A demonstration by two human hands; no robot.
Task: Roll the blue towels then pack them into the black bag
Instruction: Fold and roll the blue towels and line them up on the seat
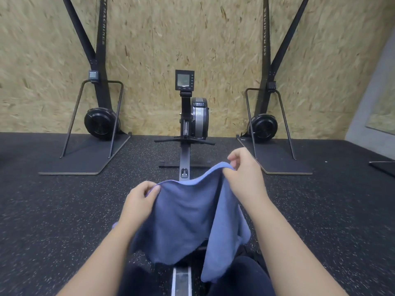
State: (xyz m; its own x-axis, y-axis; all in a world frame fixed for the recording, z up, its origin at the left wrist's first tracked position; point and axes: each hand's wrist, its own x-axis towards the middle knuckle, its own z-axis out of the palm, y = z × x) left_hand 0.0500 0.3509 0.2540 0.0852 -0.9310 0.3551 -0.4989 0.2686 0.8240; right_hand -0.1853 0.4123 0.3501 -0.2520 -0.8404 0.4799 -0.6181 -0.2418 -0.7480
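Between both hands, the blue towel (pixel 188 214) hangs, its top edge pinched by fingers (pixel 152 190).

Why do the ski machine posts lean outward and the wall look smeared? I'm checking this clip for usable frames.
Head view: wide-angle distortion splays the left ski machine and right ski machine; motion blur smears the wall toward the edges; the blue towel, left hand and right hand look slightly soft; lighting is even, no glare.
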